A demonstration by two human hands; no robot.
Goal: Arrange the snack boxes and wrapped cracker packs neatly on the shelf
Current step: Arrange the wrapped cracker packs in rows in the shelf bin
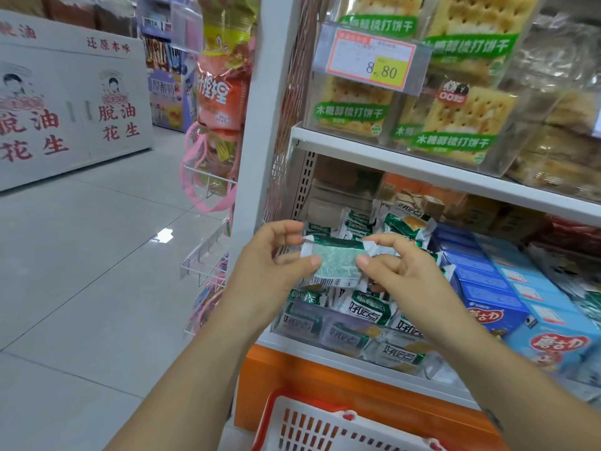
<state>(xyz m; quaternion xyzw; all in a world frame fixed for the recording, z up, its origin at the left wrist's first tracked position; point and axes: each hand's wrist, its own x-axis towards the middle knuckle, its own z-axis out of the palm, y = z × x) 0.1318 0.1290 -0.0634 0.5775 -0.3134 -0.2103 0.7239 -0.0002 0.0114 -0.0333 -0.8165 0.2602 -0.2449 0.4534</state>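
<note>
Your left hand [276, 265] pinches the left end of a green and white cracker pack [338, 263], with the thumb in front and curled fingers behind. Your right hand [400, 271] pinches the right end the same way. The pack is held out flat, barcode side facing you, just above the pile of cracker packs [367, 310] on the lower shelf. Blue snack boxes [494, 288] stand just right of the pile. A red and white basket [312, 428] sits below the pile.
</note>
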